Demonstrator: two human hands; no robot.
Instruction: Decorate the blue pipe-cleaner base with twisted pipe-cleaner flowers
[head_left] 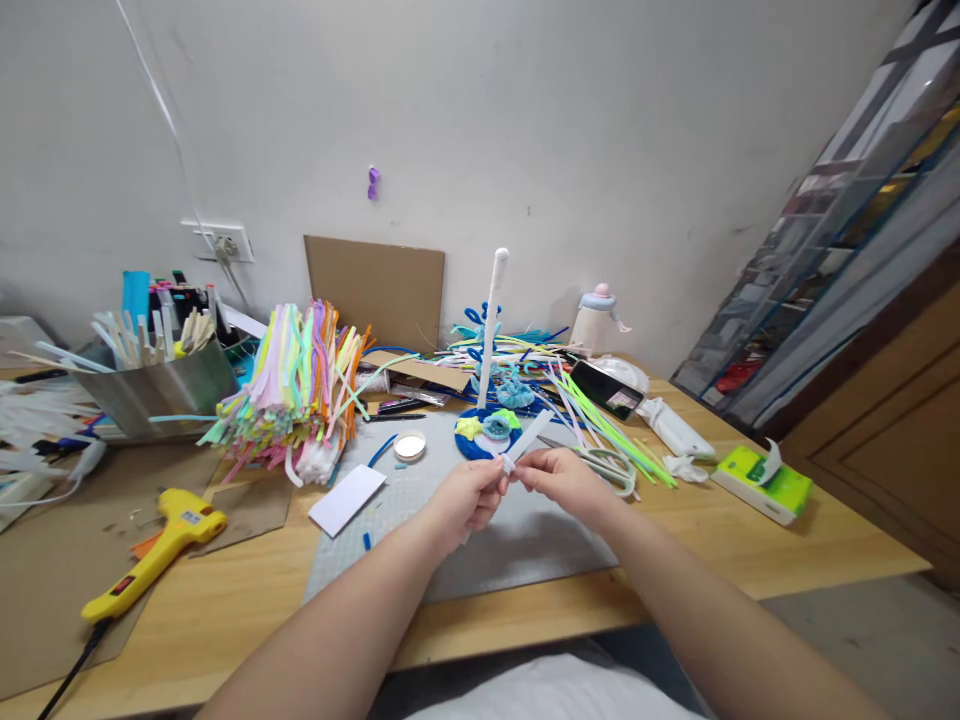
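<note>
My left hand [472, 495] and my right hand [561, 480] meet over the grey cutting mat, fingers pinched together. Between them they grip a white strip [531, 436], which slants up to the right; its lower end is hidden by my fingers. Just behind stands a craft piece with a round blue base [466, 442], carrying a yellow star, green bits and a light-blue ring. A white fuzzy stem [491, 325] rises upright from that base. Scissors with pale green handles [611, 470] lie right of my right hand.
A yellow glue gun [161, 550] lies at left, near a bundle of colourful pipe cleaners [292, 380] and a metal holder [161, 395]. A white card [347, 500] and a small round tin [409, 446] rest on the mat [525, 545]. At right are a phone [606, 388] and tissues [765, 480].
</note>
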